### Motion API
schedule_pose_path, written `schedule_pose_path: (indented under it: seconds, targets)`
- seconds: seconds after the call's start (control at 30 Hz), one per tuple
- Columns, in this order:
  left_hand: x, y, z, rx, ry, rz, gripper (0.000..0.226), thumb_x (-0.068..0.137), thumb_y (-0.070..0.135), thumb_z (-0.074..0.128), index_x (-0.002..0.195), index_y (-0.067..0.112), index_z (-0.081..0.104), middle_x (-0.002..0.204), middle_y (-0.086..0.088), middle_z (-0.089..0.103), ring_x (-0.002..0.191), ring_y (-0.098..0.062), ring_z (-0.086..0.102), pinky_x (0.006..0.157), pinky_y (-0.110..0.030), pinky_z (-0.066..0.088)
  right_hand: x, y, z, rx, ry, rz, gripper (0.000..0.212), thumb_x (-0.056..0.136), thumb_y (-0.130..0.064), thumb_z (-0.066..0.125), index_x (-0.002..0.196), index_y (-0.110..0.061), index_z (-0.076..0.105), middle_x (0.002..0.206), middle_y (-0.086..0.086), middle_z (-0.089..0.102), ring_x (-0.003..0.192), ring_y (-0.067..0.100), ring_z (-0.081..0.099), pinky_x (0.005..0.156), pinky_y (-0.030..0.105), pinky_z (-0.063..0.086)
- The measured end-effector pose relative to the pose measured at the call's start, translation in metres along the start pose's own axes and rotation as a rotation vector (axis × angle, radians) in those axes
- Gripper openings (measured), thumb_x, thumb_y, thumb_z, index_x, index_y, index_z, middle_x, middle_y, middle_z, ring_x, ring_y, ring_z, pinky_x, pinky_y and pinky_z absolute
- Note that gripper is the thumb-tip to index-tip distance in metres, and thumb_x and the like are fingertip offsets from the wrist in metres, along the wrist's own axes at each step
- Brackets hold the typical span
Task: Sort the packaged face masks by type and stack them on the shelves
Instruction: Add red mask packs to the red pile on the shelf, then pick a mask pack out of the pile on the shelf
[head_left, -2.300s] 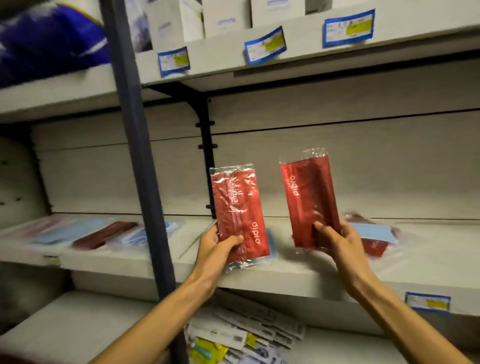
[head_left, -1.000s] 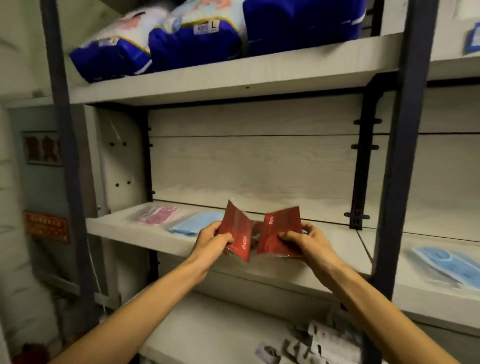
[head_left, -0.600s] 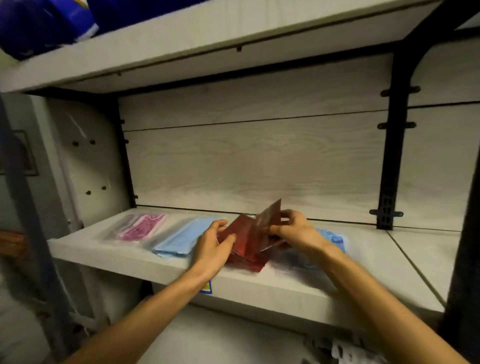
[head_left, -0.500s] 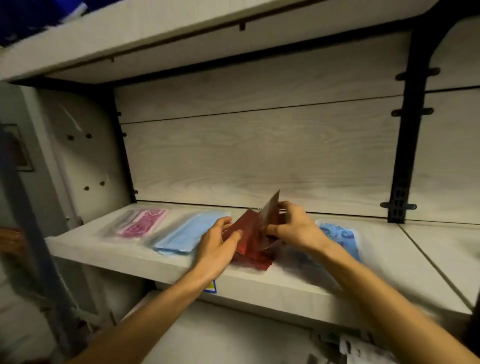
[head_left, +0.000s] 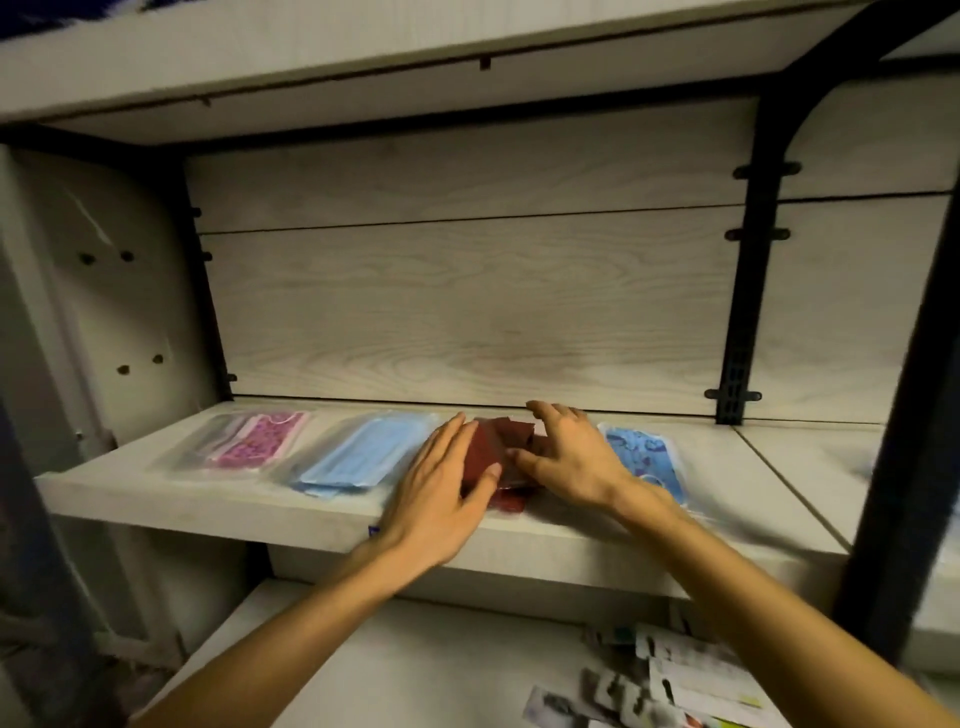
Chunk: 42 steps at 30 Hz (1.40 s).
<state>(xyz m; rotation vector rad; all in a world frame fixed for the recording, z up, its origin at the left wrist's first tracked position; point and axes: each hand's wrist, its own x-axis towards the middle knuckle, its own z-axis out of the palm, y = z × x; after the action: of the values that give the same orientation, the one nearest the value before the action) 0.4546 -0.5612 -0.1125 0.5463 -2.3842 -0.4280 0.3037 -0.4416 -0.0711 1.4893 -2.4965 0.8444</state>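
A stack of red packaged masks lies in the middle of the pale wooden shelf. My left hand rests flat against its left side, fingers spread. My right hand lies over its right side, fingers apart. Neither hand grips a pack. Left of the red stack lie plain light-blue masks and, further left, pink patterned masks. Blue patterned masks lie to the right, partly behind my right wrist.
A black upright post and its bracket stand at the shelf's right end. Another shelf board hangs close overhead. Below, a lower shelf carries several loose printed packets at the right.
Both hands carried a red pack each to this shelf, laid them on the red stack and let go. The fingers have now opened and lie flat around the stack.
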Motion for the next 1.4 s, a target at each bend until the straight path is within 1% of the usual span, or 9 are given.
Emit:
schedule_pose_path:
  seconds: [0.23,0.33,0.4,0.5,0.6,0.83,1.0,1.23,1.4]
  targets:
    - [-0.053,0.004,-0.016,0.275,-0.113,0.174,0.071,0.099,0.066,0.031,0.159,0.028,0.023,0.169,0.001,0.018,0.154,-0.019,0.017,0.124,-0.037,0.013,-0.079,0.012,-0.021,-0.149,0.058,-0.042,0.071,0.097,-0.056,0.052,0.155,-0.018,0.035,0.157,0.008,0.040,0.145,0.028,0.030,0.119,0.044,0.029]
    - [-0.070,0.016,-0.022,0.264,-0.090,0.269,0.066,0.100,0.060,0.038,0.155,0.024,0.034,0.164,0.000,0.030,0.149,-0.020,0.028,0.122,-0.037,0.020,-0.122,0.017,-0.033,-0.185,0.083,-0.055,0.067,0.098,-0.052,0.053,0.154,-0.020,0.036,0.157,0.007,0.040,0.144,0.026,0.034,0.117,0.043,0.034]
    - [-0.079,0.030,-0.023,0.234,-0.080,0.345,0.059,0.100,0.055,0.044,0.150,0.023,0.042,0.158,0.002,0.039,0.143,-0.019,0.038,0.117,-0.035,0.027,-0.153,0.022,-0.046,-0.187,0.100,-0.072,0.061,0.098,-0.048,0.055,0.152,-0.023,0.039,0.150,0.003,0.048,0.137,0.022,0.045,0.110,0.040,0.041]
    - [-0.089,0.062,-0.017,0.144,-0.068,0.415,0.049,0.098,0.046,0.054,0.142,0.023,0.050,0.146,0.006,0.049,0.128,-0.016,0.051,0.105,-0.033,0.039,-0.200,0.034,-0.077,-0.205,0.145,-0.062,0.047,0.099,-0.042,0.055,0.143,-0.035,0.042,0.127,-0.011,0.064,0.110,0.009,0.062,0.093,0.034,0.054]
    - [-0.097,0.101,-0.004,0.022,-0.100,0.475,0.043,0.097,0.040,0.058,0.137,0.026,0.053,0.136,0.009,0.057,0.112,-0.013,0.061,0.092,-0.031,0.049,-0.248,0.054,-0.111,-0.247,0.187,0.007,0.037,0.097,-0.038,0.056,0.133,-0.038,0.047,0.106,-0.014,0.068,0.089,0.006,0.066,0.078,0.033,0.060]
    - [-0.106,0.213,0.040,-0.112,-0.163,0.672,0.041,0.094,0.036,0.059,0.134,0.030,0.054,0.112,0.011,0.066,0.081,-0.007,0.064,0.074,-0.034,0.057,-0.323,0.120,-0.168,-0.226,0.401,0.231,0.032,0.096,-0.024,0.065,0.128,-0.024,0.061,0.105,-0.010,0.073,0.086,0.009,0.069,0.081,0.035,0.059]
    - [-0.086,0.291,0.082,-0.149,-0.196,0.743,0.035,0.095,0.039,0.057,0.130,0.031,0.056,0.121,0.013,0.064,0.086,-0.006,0.066,0.078,-0.034,0.058,-0.353,0.180,-0.202,-0.281,0.461,0.285,0.035,0.095,-0.028,0.065,0.129,-0.026,0.059,0.118,-0.009,0.069,0.087,0.005,0.058,0.076,0.030,0.053]
    - [-0.045,0.397,0.170,-0.085,-0.199,0.710,0.037,0.092,0.040,0.057,0.127,0.027,0.061,0.130,0.009,0.064,0.108,-0.014,0.064,0.077,-0.026,0.044,-0.355,0.295,-0.270,-0.319,0.471,0.317,0.039,0.094,-0.027,0.066,0.132,-0.022,0.058,0.127,-0.003,0.067,0.120,0.019,0.056,0.092,0.034,0.049]
    - [0.002,0.464,0.225,-0.007,-0.248,0.630,0.043,0.091,0.046,0.055,0.130,0.027,0.057,0.135,0.006,0.059,0.120,-0.021,0.057,0.091,-0.034,0.047,-0.349,0.381,-0.309,-0.290,0.497,0.376,0.048,0.094,-0.032,0.064,0.139,-0.019,0.054,0.129,0.001,0.067,0.124,0.022,0.053,0.093,0.035,0.047]
